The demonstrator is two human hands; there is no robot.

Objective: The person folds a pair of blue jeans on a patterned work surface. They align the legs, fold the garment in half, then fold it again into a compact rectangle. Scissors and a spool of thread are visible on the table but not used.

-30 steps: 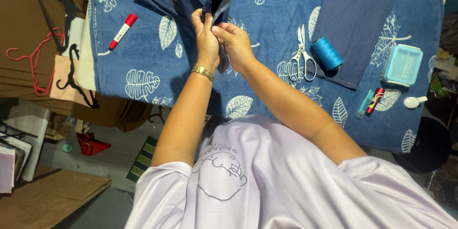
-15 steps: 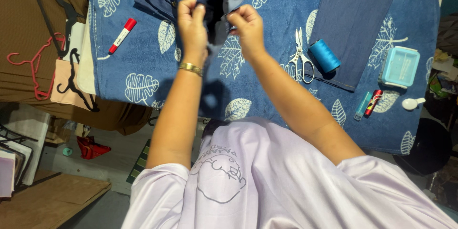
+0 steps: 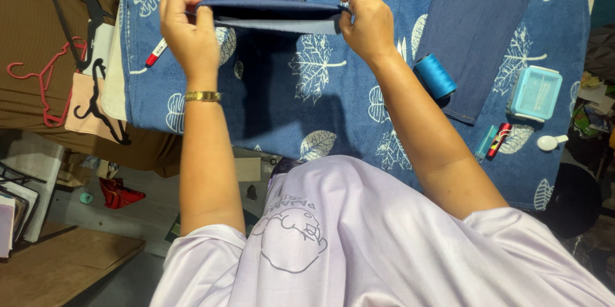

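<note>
Left hand (image 3: 189, 28) and right hand (image 3: 366, 22) each close their grip on a folded denim piece (image 3: 275, 16), stretched taut between them, perhaps to flatten its edge.

Two hands up: left hand (image 3: 189, 28) at 11 o'clock, right hand (image 3: 366, 24) at 1 o'clock, one folded denim piece (image 3: 275, 14) between them. At 3 o'clock: one flat denim panel (image 3: 477, 32), one blue thread spool (image 3: 435, 75), one light-blue box (image 3: 535, 92), one white spoon (image 3: 549, 142). At 9 o'clock: three hangers (image 3: 45, 80), one red-capped marker (image 3: 155, 53).
</note>
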